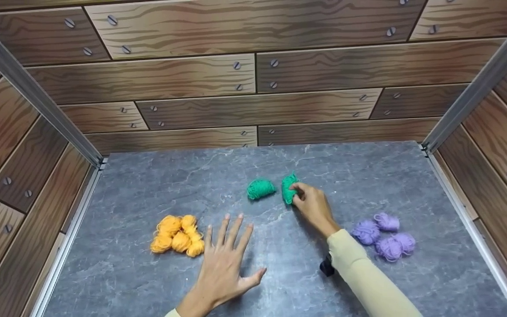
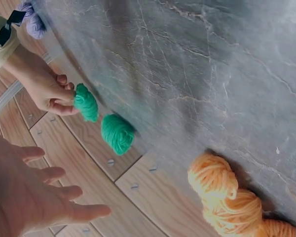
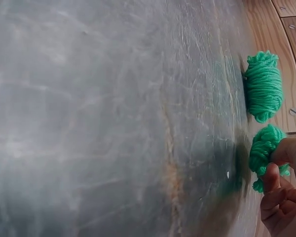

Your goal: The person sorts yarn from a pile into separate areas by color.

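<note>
My right hand (image 1: 314, 206) pinches a small green ball of yarn (image 1: 288, 188) between thumb and fingers, close over the table. A second green ball of yarn (image 1: 261, 189) lies just to its left on the tabletop; the right wrist view shows its wound strands (image 3: 264, 86) plainly. Fingers spread and straight, my left hand (image 1: 227, 264) hovers palm down over the front middle of the table, holding nothing. Beside it on the left sits a cluster of orange yarn balls (image 1: 180, 241). In the left wrist view the pinched green yarn (image 2: 86, 102) hangs at the right fingertips.
Several purple yarn balls (image 1: 390, 247) lie grouped at the right, beside the right forearm. The grey marbled table (image 1: 156, 176) is enclosed by wood-patterned walls (image 1: 192, 79), with metal rails (image 1: 473, 83) at the corners.
</note>
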A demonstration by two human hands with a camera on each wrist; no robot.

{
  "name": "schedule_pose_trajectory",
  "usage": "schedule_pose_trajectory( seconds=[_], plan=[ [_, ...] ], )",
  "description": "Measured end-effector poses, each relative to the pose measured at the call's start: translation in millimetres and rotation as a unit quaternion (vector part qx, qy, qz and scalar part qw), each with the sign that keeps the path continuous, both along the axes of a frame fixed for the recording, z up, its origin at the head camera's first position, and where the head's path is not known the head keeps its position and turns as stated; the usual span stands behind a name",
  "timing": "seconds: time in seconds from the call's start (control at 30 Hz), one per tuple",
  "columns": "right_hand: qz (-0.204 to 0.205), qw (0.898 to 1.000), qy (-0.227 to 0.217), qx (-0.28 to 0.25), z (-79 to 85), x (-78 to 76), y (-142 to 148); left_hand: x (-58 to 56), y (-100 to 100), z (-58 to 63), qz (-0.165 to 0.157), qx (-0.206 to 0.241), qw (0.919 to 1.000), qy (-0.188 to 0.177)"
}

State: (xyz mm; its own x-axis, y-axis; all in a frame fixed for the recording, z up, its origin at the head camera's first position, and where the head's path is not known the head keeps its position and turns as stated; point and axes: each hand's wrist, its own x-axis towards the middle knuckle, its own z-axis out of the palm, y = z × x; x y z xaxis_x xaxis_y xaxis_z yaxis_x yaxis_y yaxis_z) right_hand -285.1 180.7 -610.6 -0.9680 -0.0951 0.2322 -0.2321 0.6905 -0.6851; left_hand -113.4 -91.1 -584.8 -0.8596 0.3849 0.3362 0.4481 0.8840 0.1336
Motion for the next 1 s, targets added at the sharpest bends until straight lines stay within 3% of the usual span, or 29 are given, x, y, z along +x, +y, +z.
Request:
schedule_pose_trajectory(
  seconds=[0.33,0.5,0.8,1.0],
  plan=[
    [0.005,1.000,0.012,0.008,2.3,-12.6,-15.7,-1.8,-1.8,-3.9,0.004,0.004,0.9999,0.015],
    [0.010,1.000,0.002,0.016,-4.1,-11.9,-15.0,-1.5,-0.9,-4.3,0.003,-0.002,1.0000,0.001],
    [0.027,0.999,0.015,0.014,-5.2,-0.1,-13.4,-2.2,-2.3,-7.5,0.009,0.000,0.9995,-0.030],
    [0.033,0.997,0.071,-0.007,-1.7,20.4,-10.6,-3.7,-3.6,-5.9,0.013,0.012,0.9994,-0.029]
  ],
)
